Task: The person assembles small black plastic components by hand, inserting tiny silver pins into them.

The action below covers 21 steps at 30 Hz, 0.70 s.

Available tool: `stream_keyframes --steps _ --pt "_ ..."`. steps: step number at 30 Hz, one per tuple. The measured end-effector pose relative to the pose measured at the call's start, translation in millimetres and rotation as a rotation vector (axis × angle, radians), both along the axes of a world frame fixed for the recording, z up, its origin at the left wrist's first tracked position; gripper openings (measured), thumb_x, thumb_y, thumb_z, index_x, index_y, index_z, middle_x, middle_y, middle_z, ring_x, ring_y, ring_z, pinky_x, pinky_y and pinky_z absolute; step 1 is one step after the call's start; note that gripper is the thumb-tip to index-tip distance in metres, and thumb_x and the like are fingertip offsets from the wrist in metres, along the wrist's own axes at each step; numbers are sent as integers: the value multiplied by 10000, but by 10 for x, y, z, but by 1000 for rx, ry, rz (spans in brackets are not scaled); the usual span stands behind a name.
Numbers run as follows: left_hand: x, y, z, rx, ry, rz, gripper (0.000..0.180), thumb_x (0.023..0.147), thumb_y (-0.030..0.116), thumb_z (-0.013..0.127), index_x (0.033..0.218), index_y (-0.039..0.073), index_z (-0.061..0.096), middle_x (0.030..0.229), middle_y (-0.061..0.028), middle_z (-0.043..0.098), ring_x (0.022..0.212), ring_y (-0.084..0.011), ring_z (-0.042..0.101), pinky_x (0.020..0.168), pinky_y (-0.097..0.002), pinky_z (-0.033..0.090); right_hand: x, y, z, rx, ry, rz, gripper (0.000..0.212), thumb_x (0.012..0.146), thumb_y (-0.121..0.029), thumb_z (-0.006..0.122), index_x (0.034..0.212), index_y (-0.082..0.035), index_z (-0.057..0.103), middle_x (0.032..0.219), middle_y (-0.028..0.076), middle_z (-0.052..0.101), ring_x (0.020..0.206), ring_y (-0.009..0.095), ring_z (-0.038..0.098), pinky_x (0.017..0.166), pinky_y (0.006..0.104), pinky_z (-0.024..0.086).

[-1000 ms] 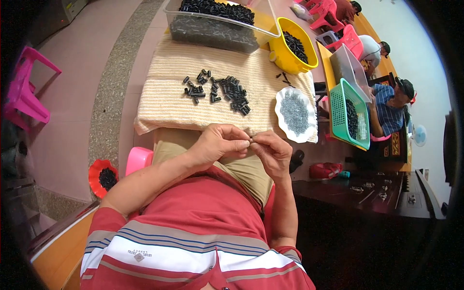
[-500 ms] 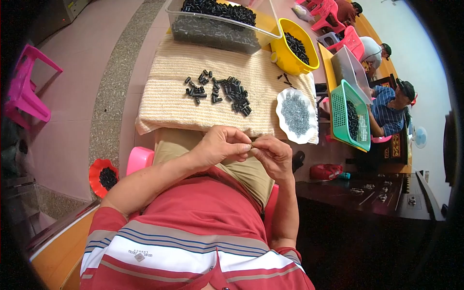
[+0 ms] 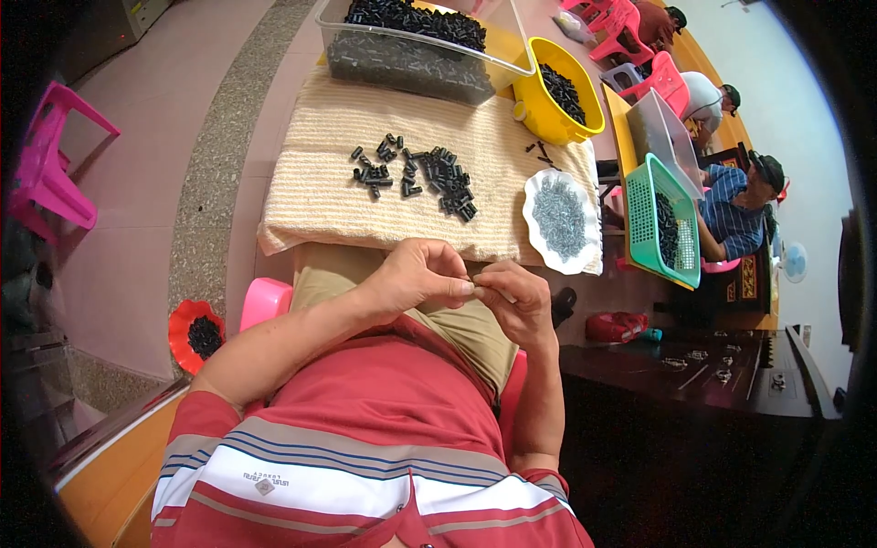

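Note:
Over my lap, just short of the table's near edge, my left hand (image 3: 427, 272) and my right hand (image 3: 513, 294) meet at the fingertips. Thumb and forefinger of each are pinched together, and whatever lies between them is too small to make out. Beyond them, a loose pile of short black cylindrical pieces (image 3: 440, 178) lies on a cream striped towel (image 3: 320, 205). To the right of that pile, at the towel's edge, a white scalloped dish (image 3: 533, 212) holds many small, clear or silvery bits.
At the back stand a clear bin (image 3: 420, 71) and a yellow basket (image 3: 524, 91), both with black pieces. A green basket (image 3: 647, 215) sits on another table at right, near a seated person (image 3: 734, 205). A red bowl (image 3: 179, 340) is low left, beside a pink stool (image 3: 267, 306).
My fingertips have shifted very slightly against each other, still pinched together. The pile, dish and baskets stay as they were.

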<state>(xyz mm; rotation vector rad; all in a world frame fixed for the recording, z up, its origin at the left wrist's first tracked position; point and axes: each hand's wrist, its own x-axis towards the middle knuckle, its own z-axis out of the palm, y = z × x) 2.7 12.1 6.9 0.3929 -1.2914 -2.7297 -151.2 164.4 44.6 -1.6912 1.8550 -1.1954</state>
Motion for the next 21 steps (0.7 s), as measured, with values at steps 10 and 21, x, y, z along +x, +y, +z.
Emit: stream_keyframes --steps 10,21 --pt "-6 -17 -58 111 -49 -75 207 818 28 771 902 51 583 859 -68 682 739 -151 668 670 -287 569 66 0 93 17 61 32 178 793 44 729 956 -10 684 914 120 683 802 252 685 686 316 539" --pt "1 -31 -43 163 -58 -98 217 819 46 777 912 50 581 852 -60 675 751 -150 672 703 -298 584 114 7 20 -3 54 47 218 832 27 714 1042 -23 682 940 125 672 808 258 677 687 313 535"
